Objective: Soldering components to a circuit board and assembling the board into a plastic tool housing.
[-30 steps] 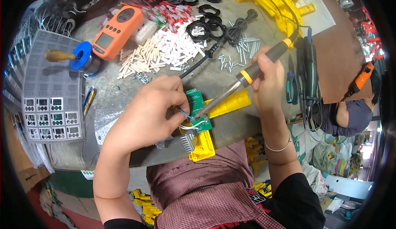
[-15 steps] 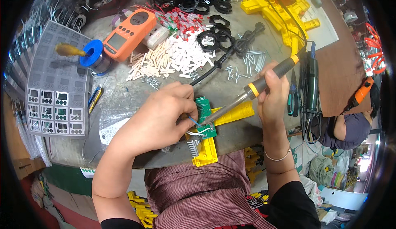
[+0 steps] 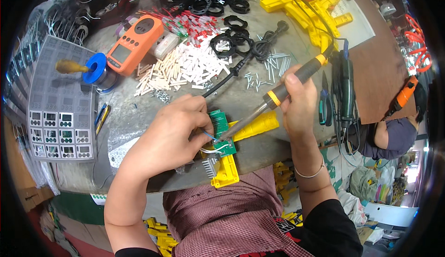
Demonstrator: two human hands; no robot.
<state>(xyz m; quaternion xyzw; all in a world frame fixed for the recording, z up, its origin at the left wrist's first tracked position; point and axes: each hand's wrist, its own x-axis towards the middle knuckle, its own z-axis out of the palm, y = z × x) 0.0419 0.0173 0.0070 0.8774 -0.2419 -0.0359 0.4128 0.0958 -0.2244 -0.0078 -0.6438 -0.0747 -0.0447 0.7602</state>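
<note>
Green circuit board (image 3: 221,122): on bench (image 3: 266,147) near front edge, betw. both hands, over a yellow housing (image 3: 225,172) that shows below & to R.
L hand (image 3: 178,129): back of hand up, thumb + fingertips pinched tog. on thin blue wire (image 3: 206,134), at L edge of brd.
R hand (image 3: 299,106): fingers clamped round handle of soldering iron (image 3: 249,116); iron slants down-L, cord off top end.
Iron tip: at brd face, right by blue wire's end; exact contact too sm. to tell.
White wires (image 3: 212,151): from L hand's side onto lower part of brd.
Heat sink (image 3: 210,168): gray, finned, just L of housing's lower part.
Black cable (image 3: 221,85): runs from near L hand up-R to a coil.
Screws (image 3: 252,82): loose, R of cable, beyond iron.
Mid-bench: pile of white sticks (image 3: 201,67), w/ orange meter (image 3: 134,44) to its L.
Far L: blue solder spool (image 3: 99,69) by a gray panel sheet (image 3: 62,95) w/ rows of cutouts.
R side: pliers (image 3: 325,104) next to dk. power tool (image 3: 346,90), both lying R of R hand.
Far R of bench: stacked yellow casings (image 3: 308,11), partly under iron's cord.
</note>
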